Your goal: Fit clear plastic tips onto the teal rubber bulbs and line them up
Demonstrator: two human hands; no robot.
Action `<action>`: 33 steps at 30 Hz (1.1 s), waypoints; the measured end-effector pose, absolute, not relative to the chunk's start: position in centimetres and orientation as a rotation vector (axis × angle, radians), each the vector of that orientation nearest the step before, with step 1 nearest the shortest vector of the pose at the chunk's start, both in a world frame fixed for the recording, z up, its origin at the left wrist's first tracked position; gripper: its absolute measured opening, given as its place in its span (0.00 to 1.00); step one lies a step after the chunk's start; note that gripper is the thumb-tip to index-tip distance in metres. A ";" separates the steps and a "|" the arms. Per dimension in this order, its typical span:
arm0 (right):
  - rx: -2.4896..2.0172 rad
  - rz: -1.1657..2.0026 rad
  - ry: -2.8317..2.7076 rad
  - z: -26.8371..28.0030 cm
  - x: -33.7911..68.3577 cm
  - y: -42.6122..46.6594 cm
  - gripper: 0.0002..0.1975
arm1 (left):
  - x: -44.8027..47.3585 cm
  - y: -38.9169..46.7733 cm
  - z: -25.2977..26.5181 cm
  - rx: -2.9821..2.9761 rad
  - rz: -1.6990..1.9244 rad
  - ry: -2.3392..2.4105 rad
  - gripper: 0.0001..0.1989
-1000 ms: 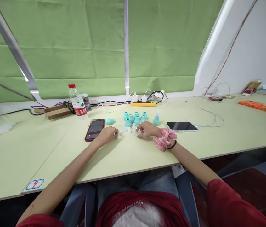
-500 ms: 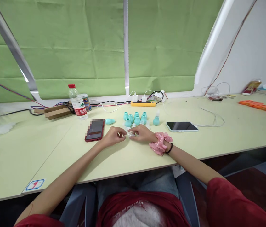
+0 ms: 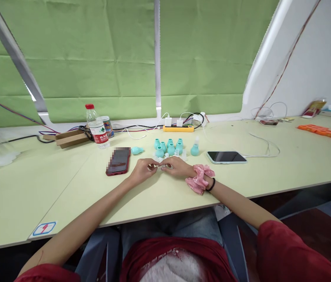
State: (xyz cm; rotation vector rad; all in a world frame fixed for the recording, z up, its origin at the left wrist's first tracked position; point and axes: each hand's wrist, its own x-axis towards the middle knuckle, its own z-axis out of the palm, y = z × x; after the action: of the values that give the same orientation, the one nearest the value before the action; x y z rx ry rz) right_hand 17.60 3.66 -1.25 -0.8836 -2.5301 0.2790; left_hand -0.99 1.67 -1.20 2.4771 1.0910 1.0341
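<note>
My left hand (image 3: 144, 171) and my right hand (image 3: 177, 167) meet fingertip to fingertip just above the table. Both pinch a small whitish clear plastic piece, mostly hidden by the fingers. Right behind them stands a cluster of several teal squeeze bulbs (image 3: 170, 149), open necks up. Small clear plastic parts (image 3: 184, 154) lie among and in front of these bulbs. Right of the cluster, one teal bulb (image 3: 194, 150) stands upright with a clear tip in its neck. Another teal bulb (image 3: 137, 150) lies on its side to the left.
A dark phone in a red case (image 3: 118, 161) lies left of my hands, a light-cased phone (image 3: 226, 157) to the right. Farther back are a water bottle (image 3: 99, 131), a can (image 3: 107, 126), a cardboard tray (image 3: 73, 138) and a yellow power strip (image 3: 178, 128) with cables. Orange parts (image 3: 322, 131) lie far right.
My hands have drawn closer together, the fingertips now touching and covering more of the clear piece. The bulbs and phones have stayed put.
</note>
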 end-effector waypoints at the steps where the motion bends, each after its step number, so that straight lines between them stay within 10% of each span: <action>1: -0.891 0.292 -2.530 -1.3 17.6 3.7 0.13 | -1.0 1.7 -1.3 2.482 1.016 1.086 0.11; 33: -0.860 0.178 -2.490 -2.0 17.3 3.6 0.11 | -0.9 1.8 -1.4 2.375 1.015 1.078 0.09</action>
State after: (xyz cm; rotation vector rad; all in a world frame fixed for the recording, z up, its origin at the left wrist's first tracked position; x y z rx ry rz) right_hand 17.35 3.60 -1.98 -0.8595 -2.4900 0.1784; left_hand -0.93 1.75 -1.41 2.3754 1.0784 1.0155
